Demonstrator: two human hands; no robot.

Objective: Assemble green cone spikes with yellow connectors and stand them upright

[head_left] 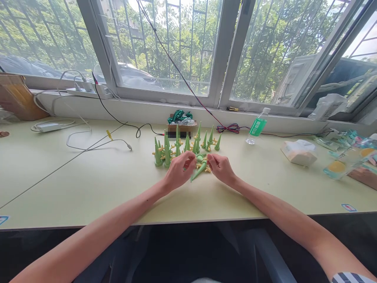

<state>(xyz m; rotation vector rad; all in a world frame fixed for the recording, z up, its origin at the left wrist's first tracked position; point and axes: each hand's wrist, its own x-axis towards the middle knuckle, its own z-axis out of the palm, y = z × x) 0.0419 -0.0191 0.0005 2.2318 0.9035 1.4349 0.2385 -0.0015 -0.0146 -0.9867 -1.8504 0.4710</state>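
Several green cone-shaped pieces [158, 157] with small yellow branch-like bits stand in a cluster on the table, just beyond my hands. My left hand [180, 169] is closed at the cluster's front edge, and a bit of green shows between its fingers; most of that piece is hidden. Close by on the right, my right hand [220, 168] pinches a small yellow piece [205, 158], largely covered by the fingertips. Between the hands is a rounded green part [200, 157]. A green cone [199, 171] lies tilted below it, its tip towards me, with yellow bits [207, 169] beside it.
Behind the cones sits a small cardboard box [182, 129] with green and clear wrapping. A bottle [257, 126], a tissue pack [299, 152] and plastic bags [350, 155] are on the right. Cables [100, 143] cross the table's left side, below a power strip [88, 92] on the sill.
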